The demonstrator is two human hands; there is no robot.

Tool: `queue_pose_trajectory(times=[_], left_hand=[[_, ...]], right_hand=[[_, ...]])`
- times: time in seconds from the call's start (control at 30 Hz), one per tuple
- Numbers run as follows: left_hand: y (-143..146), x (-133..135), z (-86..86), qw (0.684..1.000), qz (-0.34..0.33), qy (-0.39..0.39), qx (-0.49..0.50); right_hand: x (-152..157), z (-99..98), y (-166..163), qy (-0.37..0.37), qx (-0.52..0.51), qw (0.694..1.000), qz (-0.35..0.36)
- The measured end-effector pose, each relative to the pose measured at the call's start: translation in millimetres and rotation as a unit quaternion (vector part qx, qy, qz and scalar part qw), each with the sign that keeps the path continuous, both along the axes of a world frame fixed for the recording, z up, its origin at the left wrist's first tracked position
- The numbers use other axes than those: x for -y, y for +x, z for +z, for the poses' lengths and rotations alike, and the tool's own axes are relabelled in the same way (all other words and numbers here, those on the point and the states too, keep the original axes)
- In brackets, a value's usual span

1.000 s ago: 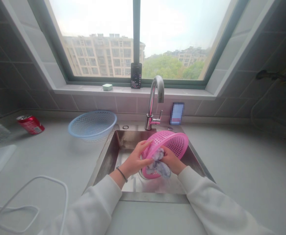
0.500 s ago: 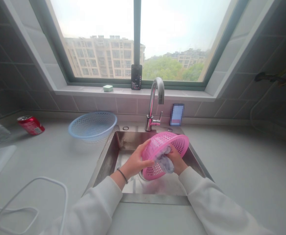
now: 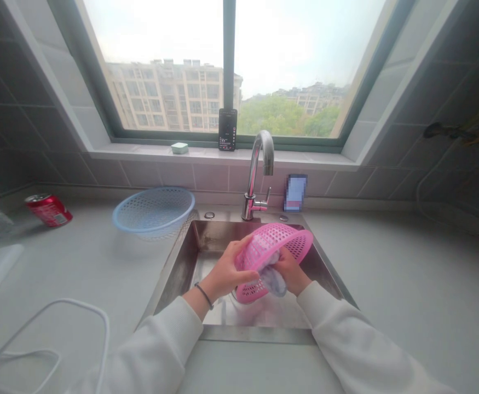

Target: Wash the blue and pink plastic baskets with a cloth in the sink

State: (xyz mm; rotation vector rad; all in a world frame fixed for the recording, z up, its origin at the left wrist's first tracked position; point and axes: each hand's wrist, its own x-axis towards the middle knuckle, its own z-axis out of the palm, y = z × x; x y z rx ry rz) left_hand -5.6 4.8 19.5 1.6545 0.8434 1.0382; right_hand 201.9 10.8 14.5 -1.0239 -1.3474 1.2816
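Tilted on its side over the metal sink (image 3: 218,334), a pink plastic basket (image 3: 275,235) with a holed wall is in my hands. My left hand (image 3: 231,268) grips its left side, thumb along the rim and fingers behind the wall. Inside the opening, my right hand (image 3: 292,272) is closed on a greyish-white cloth (image 3: 272,280) that touches the basket near the rim. The cloth hangs partly below my fingers, and my right fingertips are hidden by basket and cloth.
The faucet (image 3: 259,169) curves over the back of the sink. Left of it stands a blue basket (image 3: 155,210), with a red can (image 3: 49,210) farther left. A white cable (image 3: 104,323) loops at front left. Phones lean on the window (image 3: 228,129) and wall (image 3: 295,192).
My right hand and the cloth have shifted slightly left and down within the basket. The basket has tipped a little, with its opening less visible. My left hand keeps its hold.
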Motion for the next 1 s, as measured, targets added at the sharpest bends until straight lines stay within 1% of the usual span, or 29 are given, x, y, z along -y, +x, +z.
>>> queue_pose_trajectory(times=[0.07,0.13,0.17,0.23,0.33,0.43,0.53,0.6,0.67,0.7,0.8,0.87,0.93,1.0], left_hand=[[0,-2,-3.2,1.0,-0.001,0.005,0.009],[0,-4,-7.5,1.0,-0.007,0.011,0.01],[0,-5,-9.7,1.0,-0.013,0.013,0.008],[-1,-7,-13.2,1.0,-0.027,0.009,0.008],[-2,-8,-14.9,0.999,-0.043,-0.018,0.022],[-2,-7,-13.4,0.997,-0.055,-0.033,0.036],[-2,-5,-11.8,0.997,-0.067,-0.024,0.024],[-1,-3,-11.0,0.997,-0.067,-0.021,0.014],[0,-2,-9.8,0.998,-0.058,-0.017,0.003],[0,-1,-8.9,0.999,-0.051,-0.013,-0.001],[1,0,-5.2,1.0,-0.023,0.009,-0.001],[1,1,-2.9,1.0,-0.017,0.016,0.002],[0,0,-2.0,1.0,-0.024,0.01,-0.003],[-1,-2,-2.6,0.999,-0.031,0.002,-0.009]], right_hand=[[5,-1.6,-7,0.018,0.063,0.996,0.058],[7,-2.5,-10,0.016,0.084,0.994,0.073],[7,-2.5,-10,0.009,0.075,0.995,0.062],[4,-2.1,-6,0.0,0.032,0.999,0.016],[-4,-3.4,3,-0.011,-0.046,0.998,-0.045],[-12,-8.7,11,-0.029,-0.097,0.992,-0.069],[-18,-13.6,17,-0.036,-0.119,0.989,-0.085],[-17,-12.9,17,-0.038,-0.129,0.986,-0.094],[-12,-8.6,12,-0.038,-0.126,0.988,-0.082],[-9,-5.6,8,-0.034,-0.117,0.991,-0.063],[4,2.7,-6,-0.015,-0.067,0.997,0.03],[8,4.5,-10,-0.007,-0.048,0.997,0.063],[5,2.2,-8,-0.012,-0.062,0.997,0.039],[-4,-2.5,0,-0.023,-0.096,0.995,-0.019]])
